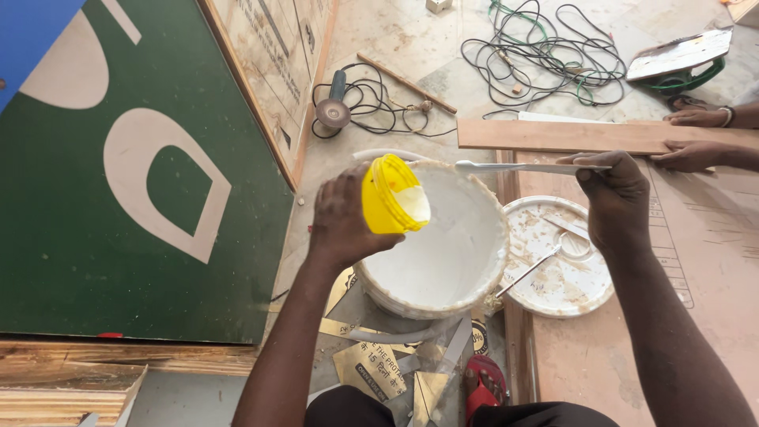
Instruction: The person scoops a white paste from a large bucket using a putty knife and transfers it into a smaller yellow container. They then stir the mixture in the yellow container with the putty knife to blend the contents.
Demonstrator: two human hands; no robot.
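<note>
Yellow cup and scraper blade poised over the open white paste bucket.

The person's left hand (341, 217) is gripping a small yellow cup (389, 195), tilting its mouth over the big white bucket (439, 245) on the floor; the cup is already showing a little white paste inside. The right hand (617, 194) is clenching the handle end of a long flat blade (522, 168), which is lying across the bucket's far rim and looks smeared white. The bucket seems mostly full, its paste-smeared lid (563, 257) lying beside it on a brown board (696, 261). Judging by that, scooping has begun but the cup is far from filled. Across the board, another person's hands (696, 136) are resting on a wooden plank (569, 136); an angle grinder (334, 107) and tangled cables (545, 55) are lying beyond.
</note>
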